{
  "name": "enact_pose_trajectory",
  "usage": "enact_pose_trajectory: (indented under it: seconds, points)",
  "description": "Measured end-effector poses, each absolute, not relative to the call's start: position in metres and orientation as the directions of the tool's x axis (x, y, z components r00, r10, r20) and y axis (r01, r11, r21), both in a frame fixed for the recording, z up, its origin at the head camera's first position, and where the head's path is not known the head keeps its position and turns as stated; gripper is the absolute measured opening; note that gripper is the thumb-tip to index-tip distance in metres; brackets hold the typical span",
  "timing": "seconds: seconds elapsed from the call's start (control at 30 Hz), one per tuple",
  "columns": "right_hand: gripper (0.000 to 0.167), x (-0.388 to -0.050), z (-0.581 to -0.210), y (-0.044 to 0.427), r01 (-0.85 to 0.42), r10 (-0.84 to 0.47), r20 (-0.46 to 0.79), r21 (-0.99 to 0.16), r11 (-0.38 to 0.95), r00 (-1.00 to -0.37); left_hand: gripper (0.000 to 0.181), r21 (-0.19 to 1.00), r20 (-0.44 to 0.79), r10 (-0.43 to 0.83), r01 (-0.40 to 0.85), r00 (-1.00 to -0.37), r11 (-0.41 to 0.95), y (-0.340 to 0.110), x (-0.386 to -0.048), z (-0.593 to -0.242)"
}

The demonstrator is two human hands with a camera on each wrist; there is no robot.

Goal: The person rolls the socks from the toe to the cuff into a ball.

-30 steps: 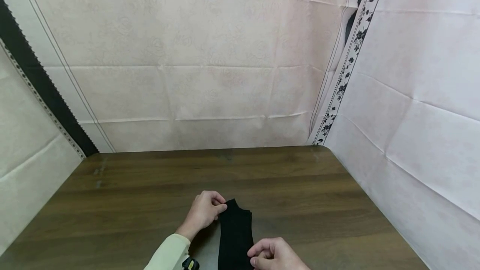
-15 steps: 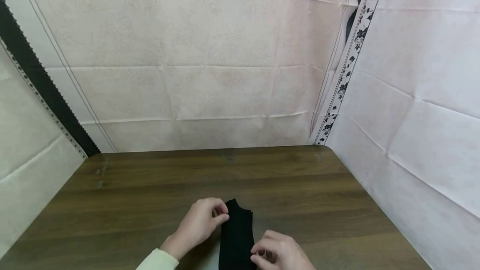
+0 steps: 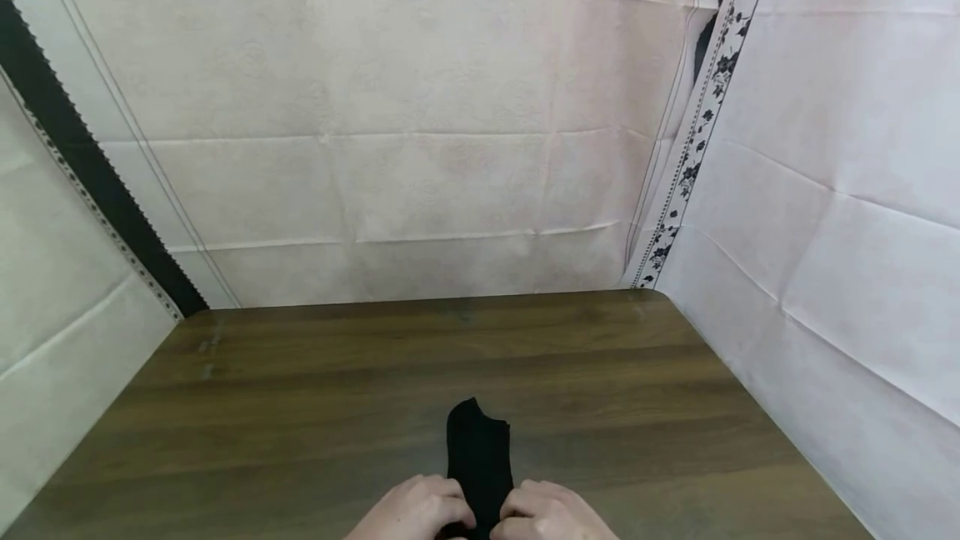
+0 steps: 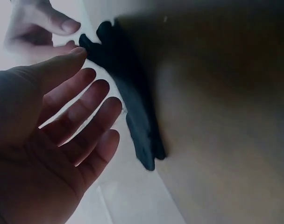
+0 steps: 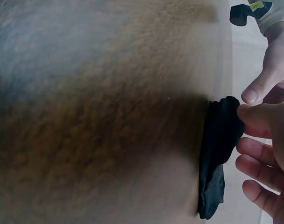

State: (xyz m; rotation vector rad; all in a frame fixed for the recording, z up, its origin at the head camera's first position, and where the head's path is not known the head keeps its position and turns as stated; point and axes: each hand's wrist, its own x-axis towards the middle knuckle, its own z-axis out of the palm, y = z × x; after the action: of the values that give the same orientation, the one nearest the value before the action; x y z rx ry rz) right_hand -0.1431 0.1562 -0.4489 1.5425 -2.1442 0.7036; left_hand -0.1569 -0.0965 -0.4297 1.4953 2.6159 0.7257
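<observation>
A black sock lies lengthwise on the wooden table, its notched end pointing away. At its near end, my left hand is on the left and my right hand on the right. In the left wrist view, the left hand has loosely bent, spread fingers, its thumb tip beside the sock. In the right wrist view, the right hand pinches the sock's edge by thumb and forefinger. The near end is partly hidden by the hands in the head view.
Pale cloth sheets hang behind the table and along its right side and left side. A dark strip shows between the back and left sheets. A dark wrist device sits on the left cuff.
My left hand has left the far left corner of the sock and come back to its near end. The right hand stays low on the right, slightly nearer the edge of the view.
</observation>
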Motion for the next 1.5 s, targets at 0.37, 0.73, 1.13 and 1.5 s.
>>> enact_pose_trajectory:
  seconds: [0.37,0.73,1.13,1.5]
  points:
    - [0.016,-0.139,-0.457,0.154,-0.922,-0.79,0.478,-0.158,0.353,-0.385,0.007,0.378,0.027,0.79,0.738,-0.612,0.559,-0.085,-0.155,-0.443]
    - [0.013,-0.138,-0.463,0.15,-0.91,-0.776,0.483,-0.134,0.392,-0.405,0.007,0.412,0.007,0.754,0.689,-0.657,0.596,-0.078,-0.154,-0.443]
    - [0.009,-0.135,-0.464,0.147,-0.865,-0.744,0.444,-0.203,0.459,-0.499,0.012,0.471,0.077,0.768,0.702,-0.636,0.534,-0.083,-0.156,-0.448]
    - [0.005,-0.138,-0.465,0.147,-0.857,-0.744,0.425,-0.245,0.453,-0.515,0.007,0.539,0.015,0.712,0.606,-0.702,0.585,-0.082,-0.154,-0.446]
